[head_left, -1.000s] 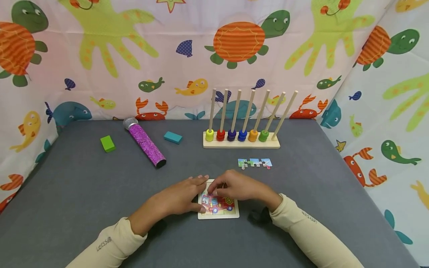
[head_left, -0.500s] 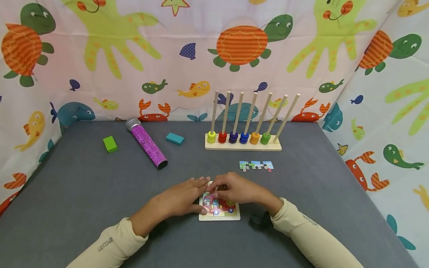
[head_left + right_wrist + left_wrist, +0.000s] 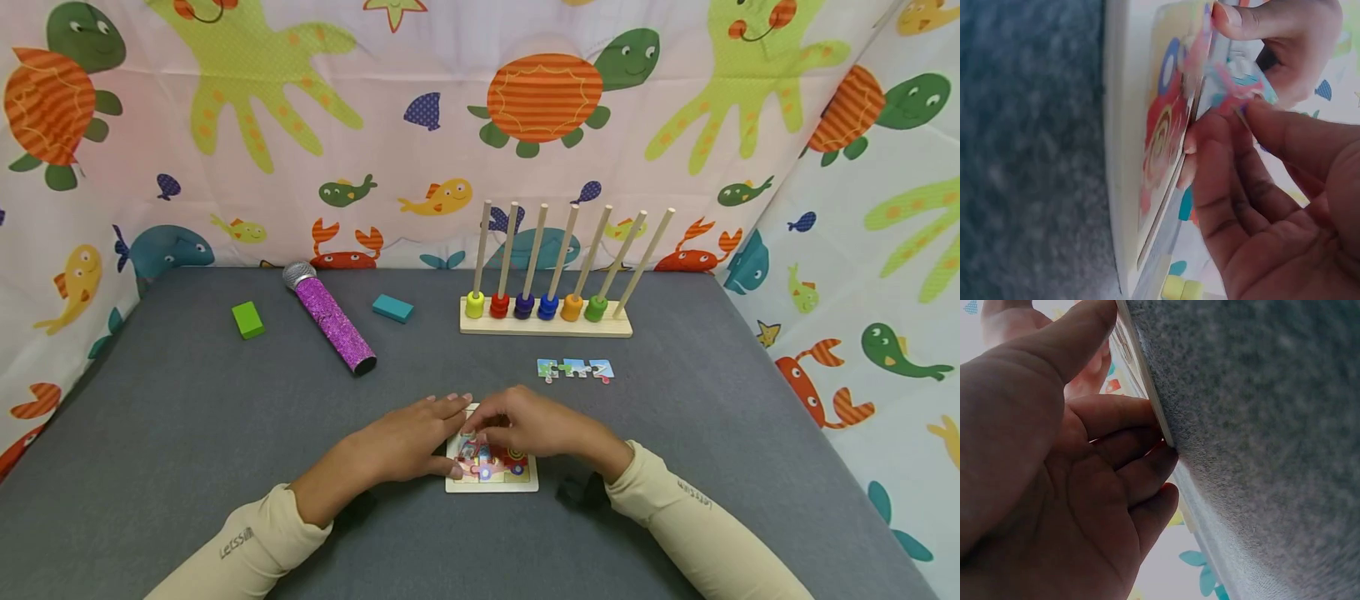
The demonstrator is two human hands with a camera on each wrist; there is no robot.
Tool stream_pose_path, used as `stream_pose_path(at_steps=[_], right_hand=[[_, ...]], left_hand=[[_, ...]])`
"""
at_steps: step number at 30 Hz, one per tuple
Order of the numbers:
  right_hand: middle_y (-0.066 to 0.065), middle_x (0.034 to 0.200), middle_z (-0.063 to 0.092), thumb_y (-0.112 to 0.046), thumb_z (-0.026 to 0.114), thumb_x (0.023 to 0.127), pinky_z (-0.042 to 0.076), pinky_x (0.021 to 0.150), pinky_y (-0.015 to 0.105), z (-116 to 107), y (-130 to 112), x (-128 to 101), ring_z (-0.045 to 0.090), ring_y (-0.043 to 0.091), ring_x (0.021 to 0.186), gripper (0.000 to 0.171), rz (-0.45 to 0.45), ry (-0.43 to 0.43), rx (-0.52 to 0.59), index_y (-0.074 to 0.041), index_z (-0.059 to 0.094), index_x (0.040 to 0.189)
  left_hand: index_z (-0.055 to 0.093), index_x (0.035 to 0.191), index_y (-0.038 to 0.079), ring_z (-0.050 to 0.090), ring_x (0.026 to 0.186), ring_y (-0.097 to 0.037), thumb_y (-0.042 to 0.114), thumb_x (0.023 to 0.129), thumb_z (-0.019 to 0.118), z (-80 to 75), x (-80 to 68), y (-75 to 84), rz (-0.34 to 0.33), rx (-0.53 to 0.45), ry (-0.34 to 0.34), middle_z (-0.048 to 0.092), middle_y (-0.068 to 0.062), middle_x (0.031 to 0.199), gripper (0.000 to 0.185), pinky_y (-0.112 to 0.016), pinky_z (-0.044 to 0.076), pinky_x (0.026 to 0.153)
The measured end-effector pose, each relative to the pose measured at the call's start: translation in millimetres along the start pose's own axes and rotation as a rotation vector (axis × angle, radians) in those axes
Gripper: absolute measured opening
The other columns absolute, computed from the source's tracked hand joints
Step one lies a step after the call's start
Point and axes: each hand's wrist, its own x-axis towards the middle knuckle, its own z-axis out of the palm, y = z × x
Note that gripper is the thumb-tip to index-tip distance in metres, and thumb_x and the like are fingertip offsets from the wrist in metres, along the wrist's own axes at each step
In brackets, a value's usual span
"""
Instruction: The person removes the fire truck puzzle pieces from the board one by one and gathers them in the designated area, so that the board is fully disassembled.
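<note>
In the head view, dark lettering is borne by both pale sleeves: on the left sleeve (image 3: 251, 533) and the right sleeve (image 3: 697, 508) a word beginning "Lets" can be made out, though its ending is too small to be read surely. A wooden puzzle board (image 3: 492, 487), printed with a red vehicle, is set flat on the grey counter (image 3: 172, 433) between the hands. Its left side is touched by the left hand (image 3: 405, 437), whose fingers are spread rather than clenched. The right hand (image 3: 528, 419) is held over the board's upper part, fingers bent. Beyond it, three loose puzzle pieces (image 3: 575, 369) are laid in a row, and farther back a stand with upright sticks (image 3: 546, 327) is seen with coloured rings. A glittery purple microphone (image 3: 333, 323), a green block (image 3: 247, 320) and a blue block (image 3: 393, 308) are placed to the left.

In the left wrist view, the board's edge is met by the left hand's extended fingers.

In the right wrist view, a small puzzle piece (image 3: 1233, 87), blurred, is pinched between the right hand's thumb and fingers, just beside the board's printed face.
</note>
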Motion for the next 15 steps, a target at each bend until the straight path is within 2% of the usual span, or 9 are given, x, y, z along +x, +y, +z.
stream_pose_path(at_steps=[4, 7, 15], right_hand=[[-0.004, 0.102, 0.068, -0.006, 0.061, 0.096, 0.051, 0.077, 0.029, -6.5, 1.6, -3.6, 0.059, 0.006, 0.085, 0.020, -0.015, 0.042, -0.021, -0.006, 0.072, 0.113], [-0.003, 0.102, 0.068, -0.005, 0.060, 0.096, 0.052, 0.076, 0.031, -15.3, 2.5, -8.9, 0.060, 0.008, 0.086, 0.021, 0.013, 0.056, -0.029, -0.005, 0.072, 0.114], [-0.003, 0.098, 0.068, -0.006, 0.059, 0.097, 0.053, 0.072, 0.029, -38.1, 15.8, -26.7, 0.061, 0.011, 0.082, 0.018, 0.163, 0.129, 0.019, -0.006, 0.070, 0.112]], left_hand=[[0.036, 0.149, 0.003, 0.025, 0.143, -0.028, 0.047, 0.090, 0.065, -0.5, -0.7, 0.4, -0.003, 0.023, -0.009, 0.026, -0.011, 0.157, 0.079, -0.044, 0.021, 0.114], [0.038, 0.148, 0.001, 0.025, 0.143, -0.028, 0.047, 0.090, 0.065, -0.7, -1.7, 0.6, 0.003, 0.050, -0.006, 0.025, -0.012, 0.158, 0.079, -0.043, 0.021, 0.114], [0.040, 0.147, -0.001, 0.025, 0.143, -0.028, 0.045, 0.089, 0.067, 0.2, -0.1, 0.7, 0.017, 0.029, 0.011, 0.026, -0.013, 0.157, 0.078, -0.043, 0.021, 0.114]])
